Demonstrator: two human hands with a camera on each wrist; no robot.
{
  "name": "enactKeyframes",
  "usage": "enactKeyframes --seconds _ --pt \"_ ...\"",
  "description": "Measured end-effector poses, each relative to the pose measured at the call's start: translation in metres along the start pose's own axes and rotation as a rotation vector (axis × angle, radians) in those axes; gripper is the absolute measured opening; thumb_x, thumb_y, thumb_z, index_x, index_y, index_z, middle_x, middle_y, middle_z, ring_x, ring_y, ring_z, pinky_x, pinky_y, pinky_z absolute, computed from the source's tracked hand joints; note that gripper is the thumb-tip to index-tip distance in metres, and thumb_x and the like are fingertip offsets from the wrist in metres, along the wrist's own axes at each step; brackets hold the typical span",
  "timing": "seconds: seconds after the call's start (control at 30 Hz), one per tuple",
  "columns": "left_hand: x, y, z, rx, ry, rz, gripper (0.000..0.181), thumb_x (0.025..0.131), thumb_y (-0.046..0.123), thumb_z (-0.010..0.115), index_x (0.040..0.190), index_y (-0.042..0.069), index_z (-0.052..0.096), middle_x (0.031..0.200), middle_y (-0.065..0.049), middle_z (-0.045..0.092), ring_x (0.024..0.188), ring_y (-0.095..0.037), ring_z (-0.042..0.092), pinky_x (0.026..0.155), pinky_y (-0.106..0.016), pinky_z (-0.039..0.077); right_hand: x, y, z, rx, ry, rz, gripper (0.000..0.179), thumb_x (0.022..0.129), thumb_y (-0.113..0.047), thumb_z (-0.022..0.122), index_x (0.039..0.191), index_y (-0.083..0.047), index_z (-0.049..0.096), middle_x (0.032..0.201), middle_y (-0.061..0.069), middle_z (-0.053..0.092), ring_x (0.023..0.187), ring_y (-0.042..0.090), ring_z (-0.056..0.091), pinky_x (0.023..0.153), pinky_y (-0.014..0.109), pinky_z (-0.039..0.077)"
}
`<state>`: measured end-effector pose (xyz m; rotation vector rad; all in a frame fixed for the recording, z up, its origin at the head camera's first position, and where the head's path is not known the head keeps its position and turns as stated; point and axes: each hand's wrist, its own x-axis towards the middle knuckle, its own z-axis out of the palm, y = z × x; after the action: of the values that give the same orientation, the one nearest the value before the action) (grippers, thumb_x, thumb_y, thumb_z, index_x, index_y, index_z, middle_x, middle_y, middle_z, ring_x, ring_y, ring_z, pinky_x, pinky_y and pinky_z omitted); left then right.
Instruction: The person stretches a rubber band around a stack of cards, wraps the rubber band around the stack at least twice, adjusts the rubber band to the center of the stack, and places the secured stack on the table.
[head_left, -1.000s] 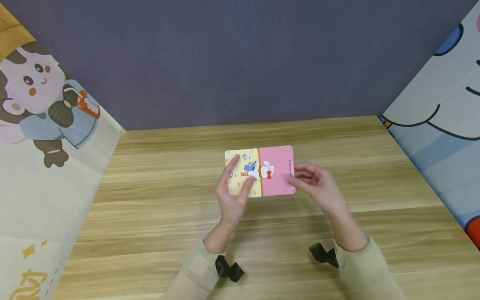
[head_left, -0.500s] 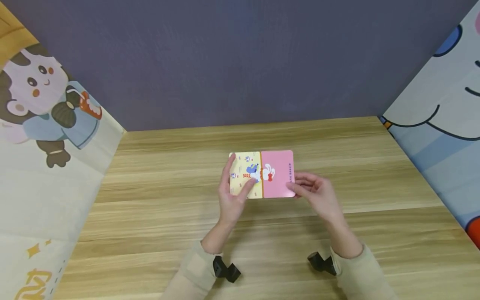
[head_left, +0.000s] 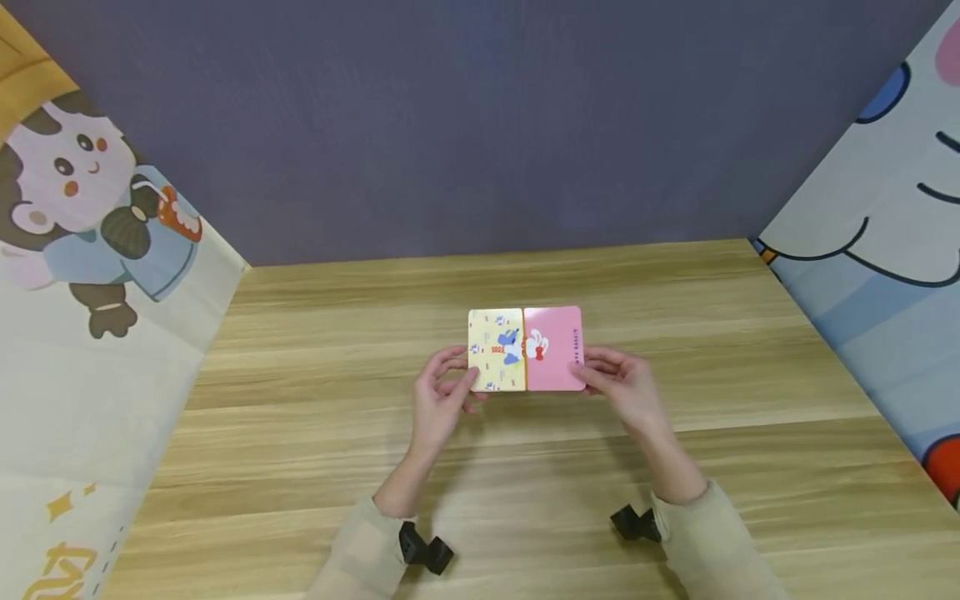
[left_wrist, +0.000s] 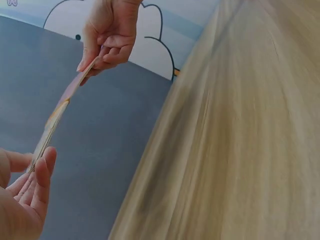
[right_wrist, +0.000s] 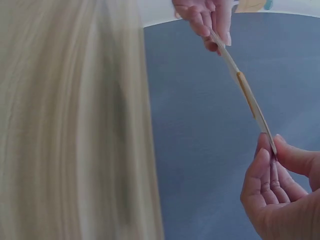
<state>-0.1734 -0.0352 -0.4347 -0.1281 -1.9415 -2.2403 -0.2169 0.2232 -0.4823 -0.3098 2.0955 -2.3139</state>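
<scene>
A small notebook (head_left: 553,329) is spread flat in the head view, with a pale yellow patterned half on the left and a pink half on the right. A white rabbit and a blue figure meet at its orange spine. My left hand (head_left: 441,398) pinches the yellow half's lower left corner, thumb on top and fingers beneath. At the pink half's lower right edge, my right hand (head_left: 630,387) grips in the same way. Both wrist views show the notebook (left_wrist: 54,125) nearly edge-on, raised above the table.
The wood-grain table (head_left: 337,467) spreads beneath both hands. Behind it rises a dark blue-grey wall (head_left: 480,125). Cartoon-printed panels stand at the left (head_left: 82,208) and right (head_left: 862,250). Black cameras sit on both wrists, over beige sleeves.
My left hand has slid outward from across the yellow half to its lower left corner, uncovering the print. The notebook has shifted slightly right and nearer; the right hand keeps its hold.
</scene>
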Motion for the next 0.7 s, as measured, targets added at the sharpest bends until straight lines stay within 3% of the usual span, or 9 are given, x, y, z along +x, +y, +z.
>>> enactKeyframes --seconds 0.1,0.3,0.43,0.57,0.7 --pt "-0.001 0.006 -0.001 0.055 0.013 -0.015 0.030 0.079 -0.009 0.058 0.109 -0.012 0.051 0.091 -0.025 0.055 0.052 -0.018 0.059 0.037 -0.024 0.049 0.000 -0.007 0.007 -0.063 0.029 0.059 0.029 0.075 -0.008 0.069 0.101 0.003 0.062 0.087 0.015 0.065 0.065 0.021 0.062 0.054 0.027 0.055" --pt "0.001 0.011 0.001 0.177 0.042 -0.023 0.027 0.077 -0.011 0.060 0.103 -0.014 0.055 0.085 -0.028 0.058 0.059 -0.034 0.059 0.041 -0.037 0.052 -0.004 -0.041 0.030 -0.175 0.026 0.121 0.036 0.077 -0.004 0.066 0.105 0.016 0.055 0.087 0.019 0.064 0.059 0.013 0.059 0.053 0.023 0.055" --pt "0.004 0.002 0.000 0.228 0.040 -0.012 0.026 0.075 -0.011 0.062 0.100 -0.016 0.056 0.082 -0.028 0.060 0.061 -0.035 0.058 0.041 -0.033 0.052 -0.002 -0.044 0.035 -0.225 0.043 0.194 0.034 0.079 0.001 0.063 0.107 0.018 0.052 0.091 0.026 0.062 0.057 0.011 0.059 0.054 0.023 0.055" --pt "0.010 -0.016 -0.004 0.253 0.039 -0.005 0.026 0.074 -0.008 0.064 0.099 -0.013 0.059 0.080 -0.025 0.061 0.060 -0.040 0.057 0.042 -0.042 0.051 0.002 -0.037 0.035 -0.276 0.049 0.245 0.033 0.079 0.003 0.061 0.107 0.017 0.053 0.093 0.028 0.060 0.056 0.014 0.059 0.056 0.026 0.056" --pt "0.015 -0.031 -0.007 0.293 0.050 -0.036 0.026 0.074 -0.004 0.066 0.099 -0.009 0.061 0.080 -0.022 0.063 0.060 -0.043 0.055 0.043 -0.046 0.050 0.006 -0.030 0.034 -0.320 0.042 0.271 0.033 0.080 0.001 0.062 0.108 0.016 0.053 0.094 0.028 0.061 0.055 0.013 0.058 0.056 0.028 0.056"
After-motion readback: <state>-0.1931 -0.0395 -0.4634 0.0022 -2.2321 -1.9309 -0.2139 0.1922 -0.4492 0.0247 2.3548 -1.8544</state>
